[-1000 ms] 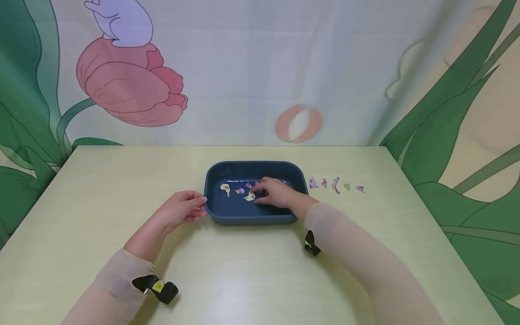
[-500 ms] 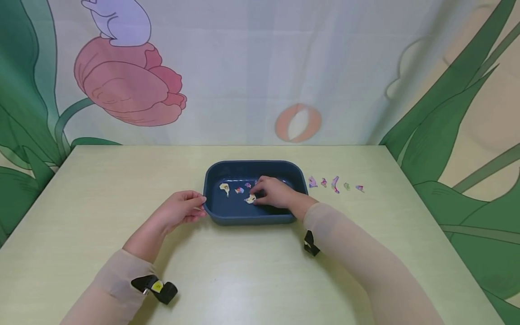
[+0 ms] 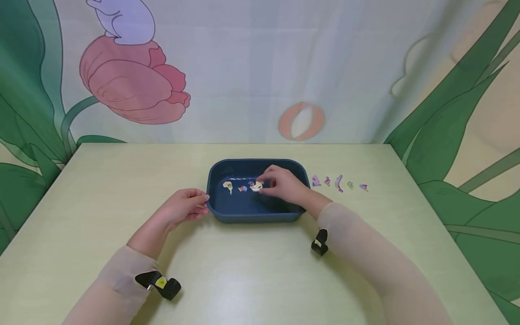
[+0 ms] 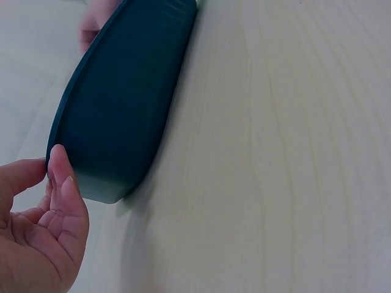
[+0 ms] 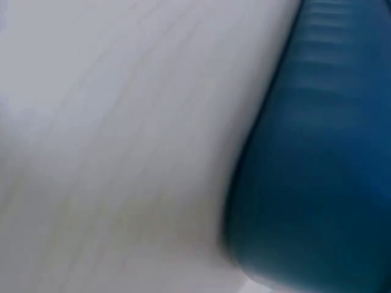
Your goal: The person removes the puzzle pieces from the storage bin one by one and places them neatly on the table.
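Note:
A dark blue rectangular tray (image 3: 260,218) stands on the table. At its left end my left hand (image 3: 184,208) grips the rim between thumb and fingers; the left wrist view shows the same hand (image 4: 49,226) against the tray's outer wall (image 4: 122,110). My right hand (image 3: 285,186) is over the tray's inside, pinching a small cream sticker-like cut-out (image 3: 255,186) between thumb and fingertips. Left of it on the tray floor lie a cream cut-out (image 3: 228,186) and a small colourful one (image 3: 242,188). The right wrist view shows only the tray's wall (image 5: 317,171) and table, blurred.
On the table (image 3: 243,271) right of the tray, several small cut-outs lie in a row, among them a purple curved piece (image 3: 339,183) and a greenish one (image 3: 350,185). A printed curtain (image 3: 227,72) hangs behind the table's back edge.
My right hand has pinched the cream cut-out and raised it slightly, moving it up and a little right in the head view. My left hand keeps its grip on the tray rim.

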The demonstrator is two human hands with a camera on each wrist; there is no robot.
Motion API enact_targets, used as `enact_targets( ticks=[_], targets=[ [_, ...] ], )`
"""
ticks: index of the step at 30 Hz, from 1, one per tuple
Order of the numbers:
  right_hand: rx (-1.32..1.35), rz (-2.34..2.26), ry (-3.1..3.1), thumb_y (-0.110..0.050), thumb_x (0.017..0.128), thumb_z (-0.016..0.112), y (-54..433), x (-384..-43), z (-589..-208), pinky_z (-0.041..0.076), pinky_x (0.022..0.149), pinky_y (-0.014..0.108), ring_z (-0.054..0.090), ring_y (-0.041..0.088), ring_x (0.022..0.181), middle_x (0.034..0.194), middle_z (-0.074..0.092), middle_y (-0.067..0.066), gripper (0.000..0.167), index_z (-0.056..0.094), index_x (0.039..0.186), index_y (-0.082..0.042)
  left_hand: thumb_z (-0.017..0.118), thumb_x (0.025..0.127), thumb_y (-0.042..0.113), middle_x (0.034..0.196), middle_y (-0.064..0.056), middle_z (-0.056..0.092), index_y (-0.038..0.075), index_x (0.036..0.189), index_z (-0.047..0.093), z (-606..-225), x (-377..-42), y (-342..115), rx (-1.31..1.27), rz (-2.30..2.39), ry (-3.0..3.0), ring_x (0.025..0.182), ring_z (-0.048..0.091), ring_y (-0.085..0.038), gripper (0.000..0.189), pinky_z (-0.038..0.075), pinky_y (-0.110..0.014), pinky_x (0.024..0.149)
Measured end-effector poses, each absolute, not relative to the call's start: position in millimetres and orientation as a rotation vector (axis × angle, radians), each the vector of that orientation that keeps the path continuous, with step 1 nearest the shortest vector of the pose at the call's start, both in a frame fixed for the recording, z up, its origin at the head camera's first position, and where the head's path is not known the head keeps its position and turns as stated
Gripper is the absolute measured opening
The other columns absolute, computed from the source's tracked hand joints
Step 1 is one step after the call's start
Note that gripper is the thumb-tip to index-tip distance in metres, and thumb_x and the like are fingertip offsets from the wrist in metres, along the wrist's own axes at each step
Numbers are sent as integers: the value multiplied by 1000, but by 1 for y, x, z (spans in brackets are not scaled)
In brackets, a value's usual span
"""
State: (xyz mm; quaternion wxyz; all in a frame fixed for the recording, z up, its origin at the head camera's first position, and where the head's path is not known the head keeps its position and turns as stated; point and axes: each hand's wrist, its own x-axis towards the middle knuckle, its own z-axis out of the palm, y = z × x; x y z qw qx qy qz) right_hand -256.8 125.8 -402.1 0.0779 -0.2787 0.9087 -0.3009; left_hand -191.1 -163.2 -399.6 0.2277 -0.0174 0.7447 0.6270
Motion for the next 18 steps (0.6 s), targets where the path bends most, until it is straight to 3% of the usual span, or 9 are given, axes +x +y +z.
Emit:
enact_targets(
  ticks=[11,18],
  targets=[
    [-788,-998,2751,-16,85,69,169,-243,-381,44,62,30,49,17,71,106,54,12,32,65,114,-4,51,97,16,77,-3,58,-7,106,50,-403,-192,-164,-44,1747,2039,68,62,-12,25,51,-22,64],
    [-665,-1015,2822,-15,83,71,208,-236,-377,44,60,29,51,19,75,103,55,10,33,65,114,-4,51,97,16,77,-4,58,-9,108,50,-401,-192,-164,-35,1745,2050,69,62,-13,27,51,-22,64]
  ],
)
